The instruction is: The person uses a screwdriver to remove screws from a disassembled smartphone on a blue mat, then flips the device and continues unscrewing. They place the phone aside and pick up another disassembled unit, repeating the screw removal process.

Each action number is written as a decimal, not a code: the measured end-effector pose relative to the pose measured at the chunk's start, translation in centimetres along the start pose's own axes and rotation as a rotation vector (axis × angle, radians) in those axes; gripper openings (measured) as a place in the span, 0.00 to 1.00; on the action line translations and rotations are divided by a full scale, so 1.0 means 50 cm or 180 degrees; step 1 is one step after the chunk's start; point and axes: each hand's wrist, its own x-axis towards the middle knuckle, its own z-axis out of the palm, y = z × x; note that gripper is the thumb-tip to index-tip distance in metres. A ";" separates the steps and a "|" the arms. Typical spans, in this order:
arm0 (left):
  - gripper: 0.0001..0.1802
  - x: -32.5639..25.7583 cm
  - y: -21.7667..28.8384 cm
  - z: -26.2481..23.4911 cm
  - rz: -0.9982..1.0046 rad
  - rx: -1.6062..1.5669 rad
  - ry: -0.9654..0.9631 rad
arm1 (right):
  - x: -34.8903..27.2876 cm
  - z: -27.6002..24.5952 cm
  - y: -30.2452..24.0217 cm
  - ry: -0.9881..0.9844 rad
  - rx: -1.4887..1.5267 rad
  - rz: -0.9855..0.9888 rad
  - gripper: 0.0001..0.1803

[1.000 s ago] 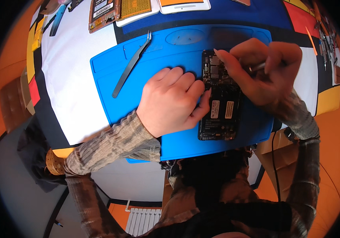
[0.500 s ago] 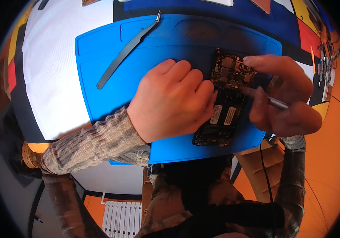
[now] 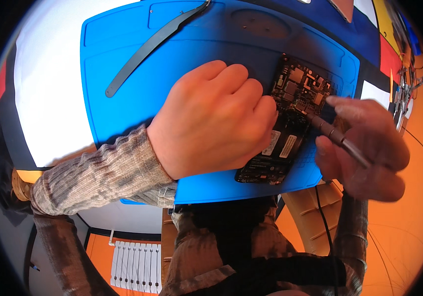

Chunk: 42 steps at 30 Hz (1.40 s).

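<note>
We've got the opened phone (image 3: pixel 290 126) close to the blue mat's (image 3: pixel 211 190) near edge. Our left hand (image 3: pixel 216 123) curls at its left side, can't tell the grip. Right hand (image 3: pixel 369 148) loosely rings a screwdriver (image 3: pixel 332 132), pinch unclear. Tweezers (image 3: pixel 145 56) far left, open mat between.

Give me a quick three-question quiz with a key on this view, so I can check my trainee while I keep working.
1. Which tool does the right hand hold?
2. True or false: the curved-tip tweezers are held in the left hand.
3. On the opened phone, which sits higher in the picture: the circuit board or the two pale labels?

Key:
1. A slim screwdriver.
2. False; they lie on the blue mat.
3. The circuit board.
</note>
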 end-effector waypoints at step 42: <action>0.13 0.008 -0.007 -0.020 0.0200 -0.0215 0.0246 | -0.014 0.002 0.001 0.0787 0.0283 0.0387 0.26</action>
